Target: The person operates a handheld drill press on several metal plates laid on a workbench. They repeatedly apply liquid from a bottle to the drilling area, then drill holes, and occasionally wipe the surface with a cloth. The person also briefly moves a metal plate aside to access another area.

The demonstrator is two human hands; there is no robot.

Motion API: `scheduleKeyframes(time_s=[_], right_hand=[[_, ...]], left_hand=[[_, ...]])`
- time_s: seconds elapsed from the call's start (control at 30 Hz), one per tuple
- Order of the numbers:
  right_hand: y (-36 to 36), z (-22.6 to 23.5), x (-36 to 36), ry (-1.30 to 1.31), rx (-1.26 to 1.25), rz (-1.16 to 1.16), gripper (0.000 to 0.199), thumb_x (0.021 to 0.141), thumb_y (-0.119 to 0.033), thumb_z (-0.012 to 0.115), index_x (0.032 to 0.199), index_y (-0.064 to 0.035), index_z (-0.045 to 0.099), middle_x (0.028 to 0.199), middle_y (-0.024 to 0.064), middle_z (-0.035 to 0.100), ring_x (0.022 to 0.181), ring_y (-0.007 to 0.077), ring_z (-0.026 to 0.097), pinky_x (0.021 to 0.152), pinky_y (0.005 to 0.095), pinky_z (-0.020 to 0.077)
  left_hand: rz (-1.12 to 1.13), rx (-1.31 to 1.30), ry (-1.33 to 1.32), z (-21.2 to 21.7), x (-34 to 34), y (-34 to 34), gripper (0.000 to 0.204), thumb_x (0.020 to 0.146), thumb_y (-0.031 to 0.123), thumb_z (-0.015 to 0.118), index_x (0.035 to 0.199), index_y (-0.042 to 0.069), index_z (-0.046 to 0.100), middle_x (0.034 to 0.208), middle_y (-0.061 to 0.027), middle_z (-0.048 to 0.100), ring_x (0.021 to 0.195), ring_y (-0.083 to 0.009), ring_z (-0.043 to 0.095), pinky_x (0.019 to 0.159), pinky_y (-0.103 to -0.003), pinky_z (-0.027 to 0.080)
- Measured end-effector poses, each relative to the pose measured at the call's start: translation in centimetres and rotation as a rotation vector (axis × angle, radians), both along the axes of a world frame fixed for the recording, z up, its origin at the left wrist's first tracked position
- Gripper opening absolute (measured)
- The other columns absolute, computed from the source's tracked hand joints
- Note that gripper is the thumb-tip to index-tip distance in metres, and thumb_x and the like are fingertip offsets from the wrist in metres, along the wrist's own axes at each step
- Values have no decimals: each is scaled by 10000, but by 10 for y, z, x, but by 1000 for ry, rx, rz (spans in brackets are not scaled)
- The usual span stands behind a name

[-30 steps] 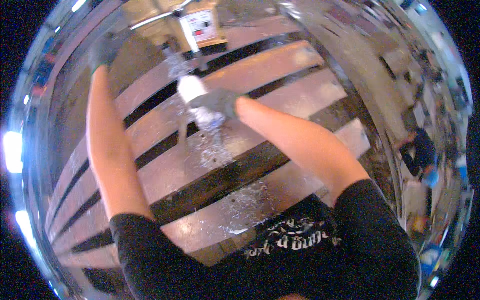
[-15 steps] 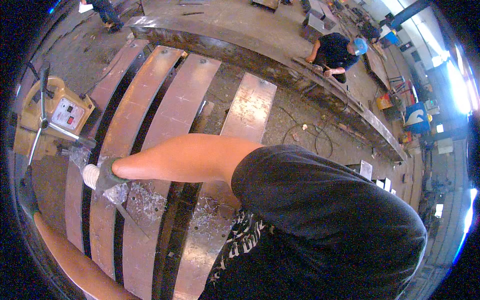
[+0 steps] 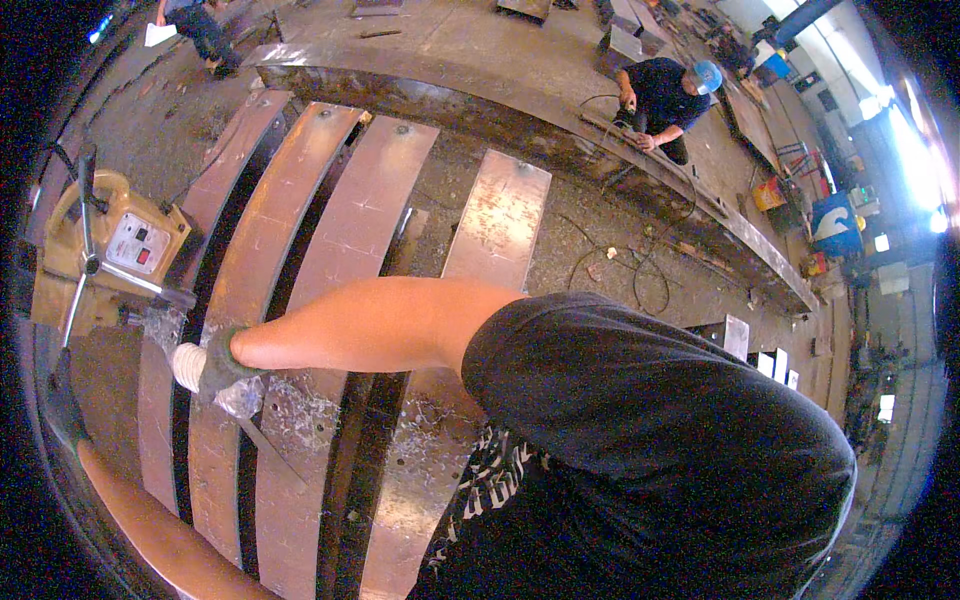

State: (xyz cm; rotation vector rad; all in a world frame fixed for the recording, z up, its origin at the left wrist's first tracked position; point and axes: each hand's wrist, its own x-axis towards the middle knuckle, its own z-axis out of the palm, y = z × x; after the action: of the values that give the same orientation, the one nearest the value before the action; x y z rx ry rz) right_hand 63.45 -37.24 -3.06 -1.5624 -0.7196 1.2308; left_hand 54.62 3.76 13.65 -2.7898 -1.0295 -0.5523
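Note:
A tan drilling machine [image 3: 125,235] with a three-spoked feed handle [image 3: 91,265] stands at the left on long steel plates. My left hand [image 3: 66,408], in a dark glove, is closed round the grip of the lower spoke at the left rim. My right arm reaches across to the drill's foot. There my gloved right hand [image 3: 215,372] is closed on what looks like a clear plastic bottle [image 3: 240,399]. A pale ribbed piece [image 3: 187,367] shows beside its fingers; I cannot make out what it is. A thin metal strip [image 3: 270,448] lies just below that hand.
Silvery shavings [image 3: 300,410] litter the steel plates [image 3: 350,220], which have dark gaps between them. A long steel beam [image 3: 450,120] runs across behind. A co-worker [image 3: 665,105] in a blue cap crouches beyond it. Another person [image 3: 200,35] is at the far left. A cable [image 3: 650,285] coils on the floor.
The view has shifted slightly. Both my hands keep their grips, and the feed handle looks nearly unchanged. The co-worker beyond the beam has raised one hand.

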Motion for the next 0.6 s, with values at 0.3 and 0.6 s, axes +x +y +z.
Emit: scheduleKeyframes(time_s=[0.3, 0.6], right_hand=[[-1, -1, 0, 6, 0, -7, 465, 820, -368, 836, 1078, 1, 719, 916, 116, 736, 691, 216, 699, 625, 380, 563], [-4, -1, 0, 0, 0, 2, 462, 819, -372, 834, 1076, -5, 721, 907, 114, 735, 686, 217, 696, 621, 381, 560]], left_hand=[[-3, -15, -1, -2, -2, 2, 808, 838, 754, 612, 1251, 68, 726, 1288, -234, 687, 1200, -397, 652, 1030, -462, 493], [-4, -23, -3, -7, -4, 2, 799, 845, 737, 622, 1255, 58, 721, 1291, -237, 685, 1201, -394, 651, 1033, -459, 490]])
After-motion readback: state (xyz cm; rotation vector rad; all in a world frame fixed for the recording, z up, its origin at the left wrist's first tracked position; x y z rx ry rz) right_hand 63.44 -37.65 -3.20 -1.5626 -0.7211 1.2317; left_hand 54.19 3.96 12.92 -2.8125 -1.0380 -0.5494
